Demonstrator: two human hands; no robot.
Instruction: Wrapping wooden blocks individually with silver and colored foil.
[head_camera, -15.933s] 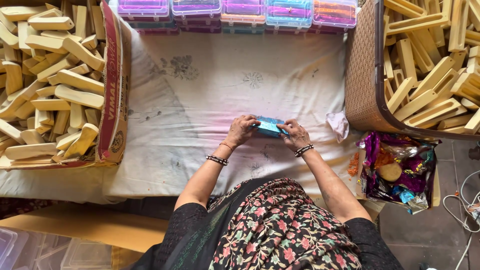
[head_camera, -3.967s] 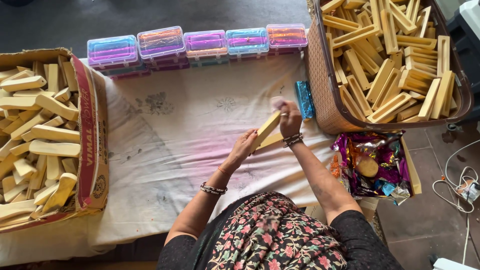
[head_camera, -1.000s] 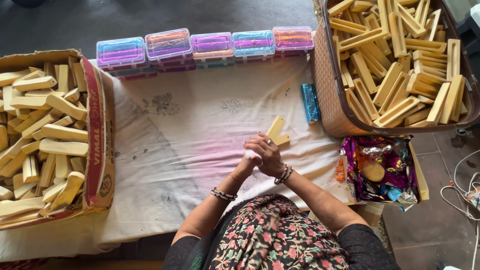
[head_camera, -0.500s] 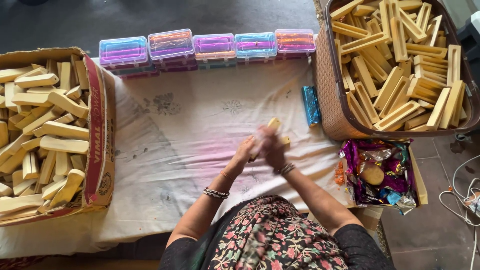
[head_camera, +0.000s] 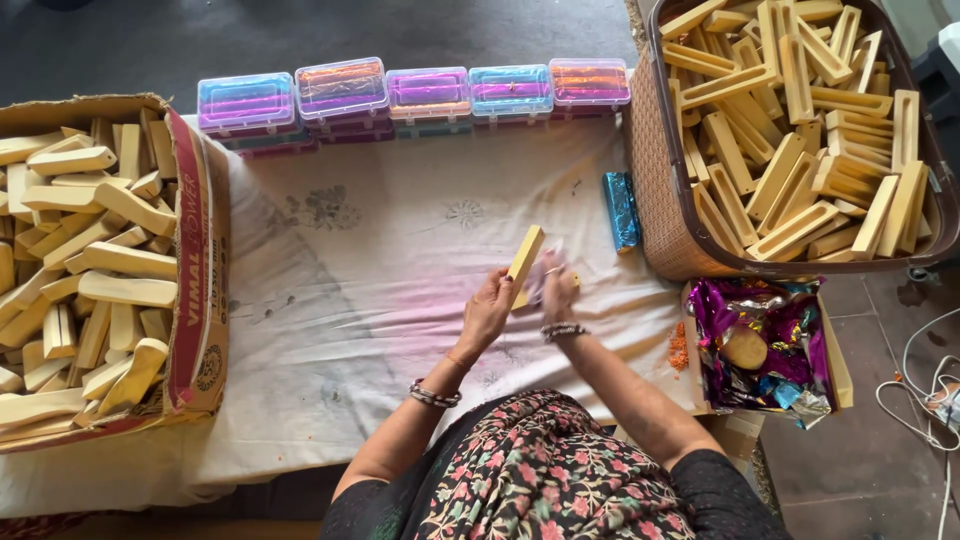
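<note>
Wooden block (head_camera: 525, 256) stands tilted over the middle of the white cloth (head_camera: 380, 260), its lower end clamped in the left hand (head_camera: 488, 308), likely to steady it. Right hand (head_camera: 553, 288) presses a pale, blurred wad against its side; its grip is unclear. A blue foil-wrapped piece (head_camera: 622, 210) lies beside the basket (head_camera: 660, 190), far right.
</note>
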